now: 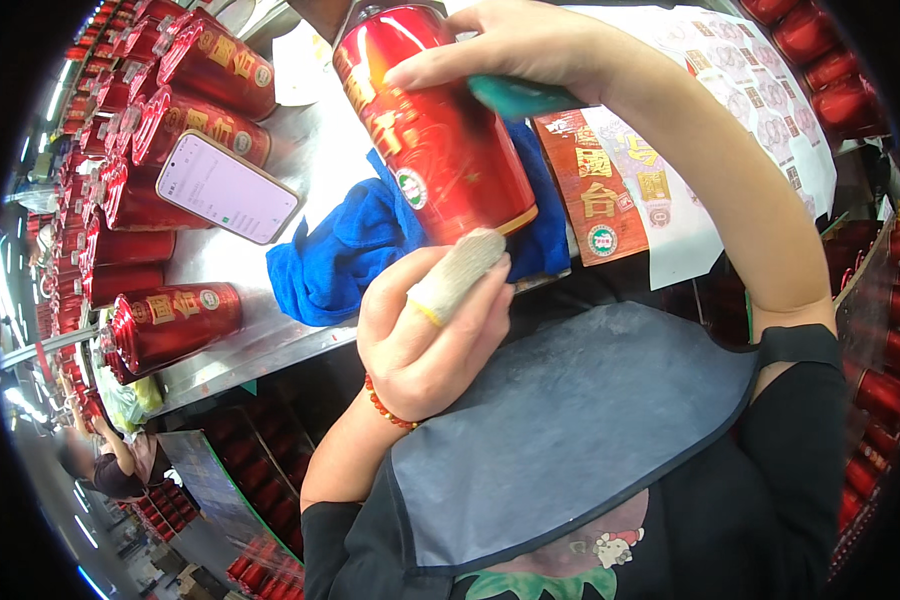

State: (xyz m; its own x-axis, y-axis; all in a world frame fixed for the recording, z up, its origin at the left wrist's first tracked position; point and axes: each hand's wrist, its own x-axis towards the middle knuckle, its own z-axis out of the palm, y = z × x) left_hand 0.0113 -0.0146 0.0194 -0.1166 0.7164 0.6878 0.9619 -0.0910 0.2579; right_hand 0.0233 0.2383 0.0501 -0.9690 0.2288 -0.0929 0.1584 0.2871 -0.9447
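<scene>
Between both hands, left hand (425,335) below, right hand (500,45) above, clamped red bottle (435,130).

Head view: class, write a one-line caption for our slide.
Left hand props a red cylindrical bottle while right hand presses a teal tool on it.

Left hand (425,335) raised, fingers curled, thumb in a knit cot pointing up; right hand (515,45) arches over, forearm bent steeply.
</scene>
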